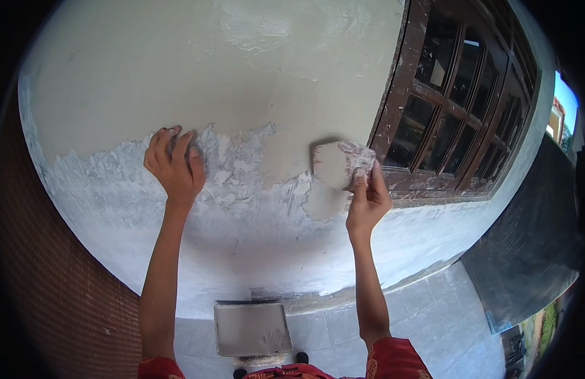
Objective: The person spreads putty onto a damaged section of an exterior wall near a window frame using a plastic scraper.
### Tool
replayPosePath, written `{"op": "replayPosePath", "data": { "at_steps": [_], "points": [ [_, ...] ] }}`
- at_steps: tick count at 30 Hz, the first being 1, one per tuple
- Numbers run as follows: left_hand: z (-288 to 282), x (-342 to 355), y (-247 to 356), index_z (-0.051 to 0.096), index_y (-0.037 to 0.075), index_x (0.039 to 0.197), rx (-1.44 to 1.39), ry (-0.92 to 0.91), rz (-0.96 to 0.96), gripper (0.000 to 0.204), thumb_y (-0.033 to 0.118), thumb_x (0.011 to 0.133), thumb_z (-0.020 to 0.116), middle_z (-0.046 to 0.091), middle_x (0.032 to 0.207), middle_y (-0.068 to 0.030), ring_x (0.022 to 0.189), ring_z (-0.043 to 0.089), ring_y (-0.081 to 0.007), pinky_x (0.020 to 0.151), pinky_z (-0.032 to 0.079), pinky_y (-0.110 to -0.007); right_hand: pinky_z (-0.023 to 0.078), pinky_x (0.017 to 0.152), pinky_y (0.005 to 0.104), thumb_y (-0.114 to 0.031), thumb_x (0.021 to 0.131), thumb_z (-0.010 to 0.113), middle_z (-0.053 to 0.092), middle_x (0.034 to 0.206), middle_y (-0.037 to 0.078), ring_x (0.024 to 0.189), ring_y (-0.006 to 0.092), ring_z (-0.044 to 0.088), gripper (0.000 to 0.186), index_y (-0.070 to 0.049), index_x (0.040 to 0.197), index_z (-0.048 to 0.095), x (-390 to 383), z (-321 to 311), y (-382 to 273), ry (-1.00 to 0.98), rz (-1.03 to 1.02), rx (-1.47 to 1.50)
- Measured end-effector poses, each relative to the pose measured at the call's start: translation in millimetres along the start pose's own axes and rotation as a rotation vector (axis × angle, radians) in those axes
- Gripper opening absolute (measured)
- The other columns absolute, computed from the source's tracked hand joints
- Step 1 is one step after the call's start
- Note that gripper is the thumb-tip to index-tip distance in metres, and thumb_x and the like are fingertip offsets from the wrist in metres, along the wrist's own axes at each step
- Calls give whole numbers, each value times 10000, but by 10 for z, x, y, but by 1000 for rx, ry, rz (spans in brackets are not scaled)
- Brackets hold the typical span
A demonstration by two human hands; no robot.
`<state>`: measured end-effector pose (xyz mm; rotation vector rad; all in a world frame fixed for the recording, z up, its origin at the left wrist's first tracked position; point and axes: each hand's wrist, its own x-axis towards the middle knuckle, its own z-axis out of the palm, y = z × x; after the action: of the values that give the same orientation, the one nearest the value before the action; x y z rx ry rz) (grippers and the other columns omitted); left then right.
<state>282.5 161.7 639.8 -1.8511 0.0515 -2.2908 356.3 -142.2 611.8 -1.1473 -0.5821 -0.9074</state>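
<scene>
My right hand (368,201) pinches a flat putty scraper (360,158) between thumb and fingers. Whitish and reddish smears cover the scraper, and beside it a thick patch of grey putty (330,163) shows; whether that patch sits on the blade or on the wall is hard to tell. Spread and slightly bent, the fingers of my left hand (175,165) rest against the wall and hold nothing. They lie at the ragged border between the smooth beige-grey putty coat (178,69) above and the bluish-white bare wall (242,221) below.
A brown wooden window frame (396,101) with dark panes stands right of my right hand. Down by my feet, a rectangular container (253,328) of grey putty sits on the grey tiled floor (431,309). A brown woven surface (65,271) curves along the left; a dark sheet (526,240) leans at right.
</scene>
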Motion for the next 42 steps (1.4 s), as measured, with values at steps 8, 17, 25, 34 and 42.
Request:
{"op": "replayPosePath", "data": {
  "at_steps": [8,17,25,34,42],
  "points": [
    [-29,18,11,559,98,1106,-57,-45,15,266,188,869,479,518,1194,-84,1166,413,-298,946,250,-426,471,856,267,-37,892,579,591,1161,175,991,160,586,402,81,1262,475,205,-249,70,219,44,15],
    [-178,-11,32,578,114,1119,-238,-157,62,292,148,833,531,517,1174,-78,1178,434,-278,944,282,-425,514,839,292,-21,886,575,581,1141,188,1003,179,590,407,105,1254,455,-255,-124,-1053,197,24,-56],
    [-1390,-521,234,565,83,1168,-521,-423,-238,370,105,798,552,513,1195,-81,1194,443,-274,956,316,-417,584,705,295,-10,889,546,616,1076,173,903,184,638,370,88,1238,474,-1129,-115,-1673,89,113,-274],
    [-2815,-1655,401,450,58,1280,-396,-881,-642,392,155,902,488,492,1290,-117,1268,397,-299,1026,308,-413,585,700,314,-31,866,581,625,1048,181,893,208,643,338,87,1177,525,-2324,-954,-1306,-62,559,-432],
    [-4226,-2904,1505,423,5,1271,-291,-1327,-1148,386,202,940,435,477,1258,-198,1208,431,-339,1021,327,-409,574,620,282,-58,868,604,640,972,163,803,171,643,328,98,1145,523,-3523,-2185,-869,-61,1165,-375]
  ]
}}
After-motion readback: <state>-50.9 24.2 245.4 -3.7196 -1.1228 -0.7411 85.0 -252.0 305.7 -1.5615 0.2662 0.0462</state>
